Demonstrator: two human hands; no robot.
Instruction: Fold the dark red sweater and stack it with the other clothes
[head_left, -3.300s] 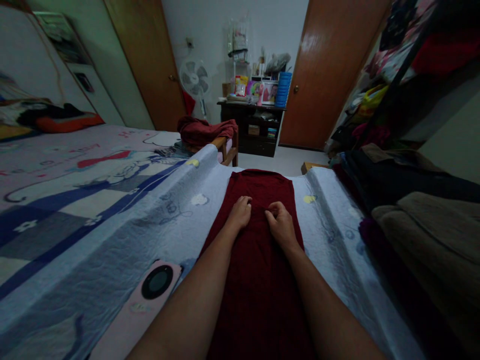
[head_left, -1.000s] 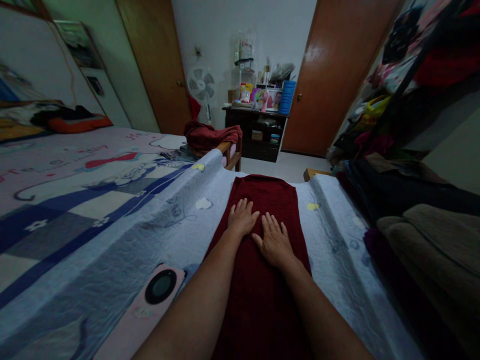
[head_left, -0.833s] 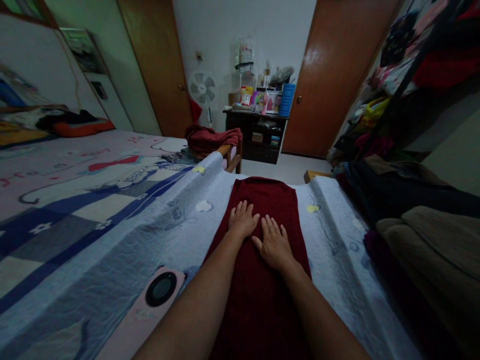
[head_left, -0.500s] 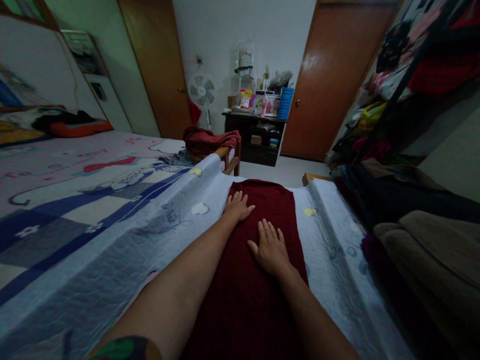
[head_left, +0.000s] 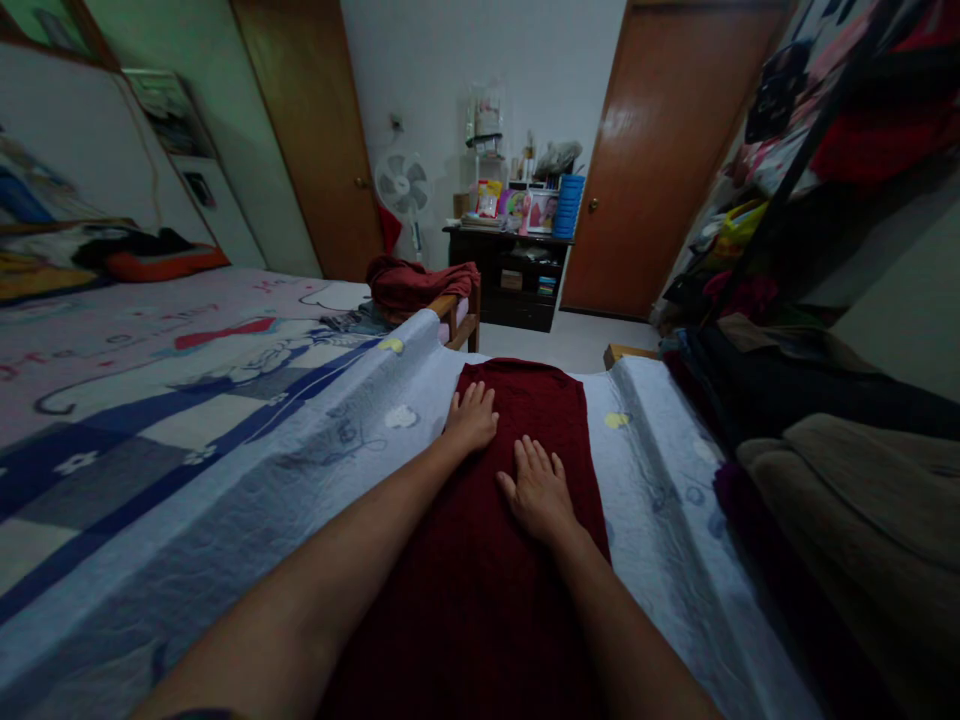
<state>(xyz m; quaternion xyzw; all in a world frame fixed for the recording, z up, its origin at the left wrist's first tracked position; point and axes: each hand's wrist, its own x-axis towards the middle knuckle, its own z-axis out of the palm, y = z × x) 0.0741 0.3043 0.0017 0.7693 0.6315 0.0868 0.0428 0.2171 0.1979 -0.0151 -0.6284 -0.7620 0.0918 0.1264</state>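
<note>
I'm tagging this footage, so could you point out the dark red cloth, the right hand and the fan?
Dark red cloth [head_left: 495, 600]: head view, on its flat middle stretch.
Right hand [head_left: 543, 492]: head view, on its back.
Fan [head_left: 403, 184]: head view, on its hub.

Head view: I see one camera, worn on the person's head, looking out over the forearms.
Facing: forward and down, along the dark red cloth [head_left: 487, 600].
Close: the left hand [head_left: 472, 415] and right hand [head_left: 538, 490], near mid-frame.
Far: the dark cabinet [head_left: 489, 265] and white fan [head_left: 403, 185], upper middle.
Edges: patterned bed [head_left: 161, 425] left, folded clothes [head_left: 855, 490] right.
</note>
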